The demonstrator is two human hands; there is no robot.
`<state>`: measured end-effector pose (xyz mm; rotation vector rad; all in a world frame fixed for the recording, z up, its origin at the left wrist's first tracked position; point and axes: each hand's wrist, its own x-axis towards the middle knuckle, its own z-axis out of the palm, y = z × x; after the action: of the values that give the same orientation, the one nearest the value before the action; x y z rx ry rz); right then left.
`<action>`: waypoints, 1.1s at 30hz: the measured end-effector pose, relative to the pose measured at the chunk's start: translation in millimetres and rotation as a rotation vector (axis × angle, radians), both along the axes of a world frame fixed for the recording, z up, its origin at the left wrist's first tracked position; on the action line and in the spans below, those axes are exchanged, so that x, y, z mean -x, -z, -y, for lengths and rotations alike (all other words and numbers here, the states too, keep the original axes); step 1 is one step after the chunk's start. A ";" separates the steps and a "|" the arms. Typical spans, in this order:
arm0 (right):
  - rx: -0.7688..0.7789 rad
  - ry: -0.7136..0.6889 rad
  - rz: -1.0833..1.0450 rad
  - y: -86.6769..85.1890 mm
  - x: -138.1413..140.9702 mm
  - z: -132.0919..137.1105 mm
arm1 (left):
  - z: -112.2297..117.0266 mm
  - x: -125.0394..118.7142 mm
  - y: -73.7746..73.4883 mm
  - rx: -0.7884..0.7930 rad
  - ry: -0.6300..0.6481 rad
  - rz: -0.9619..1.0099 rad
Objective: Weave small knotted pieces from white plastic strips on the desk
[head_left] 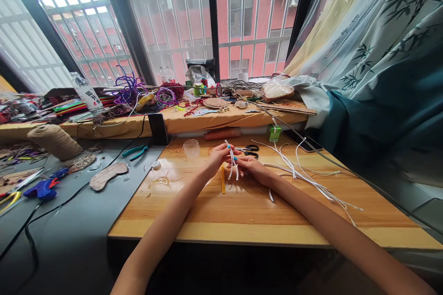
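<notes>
Above the wooden table (194, 212), both hands meet around a few short white cords (230, 169). My left hand (219, 156) pinches them near their upper ends. My right hand (254, 169) is closed on the cords just to the right, thumb and fingertips pressed on them. Cord ends hang down between the hands. Beneath them lies a yellow flat stick (223, 180). Black-handled scissors (251, 151) rest just behind my right hand, their blades partly covered. More long white cords (311, 183) spread over the table to the right, partly behind my right forearm.
A clear plastic cup (191, 148), an orange-brown thread spool (222, 134) and a green box (274, 132) stand farther back. On the left grey surface are pliers (135, 152), a blue glue gun (46, 186) and a twine cone (54, 141). A cluttered ledge (194, 119) runs behind.
</notes>
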<state>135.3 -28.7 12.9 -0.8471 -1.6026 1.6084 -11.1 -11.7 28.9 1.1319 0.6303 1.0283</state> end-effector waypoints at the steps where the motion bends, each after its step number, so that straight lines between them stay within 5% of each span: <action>1: 0.001 0.003 -0.005 0.6 0.2 -0.3 | 0.9 -0.7 -0.1 -0.004 0.011 0.002; 18: -0.031 0.103 -0.015 3.7 4.9 -1.4 | 0.0 -1.1 1.0 -0.066 -0.016 -0.029; 28: -0.071 0.189 0.080 0.9 8.9 0.9 | -9.7 0.9 4.2 -0.257 -0.348 -0.263; 33: -0.071 0.202 0.130 3.9 9.0 -1.7 | -14.2 3.8 7.0 -0.245 -0.396 -0.300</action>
<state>126.3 -27.0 9.0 -1.0580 -1.5965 1.3726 -14.9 2.5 22.0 1.4258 1.0168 1.3089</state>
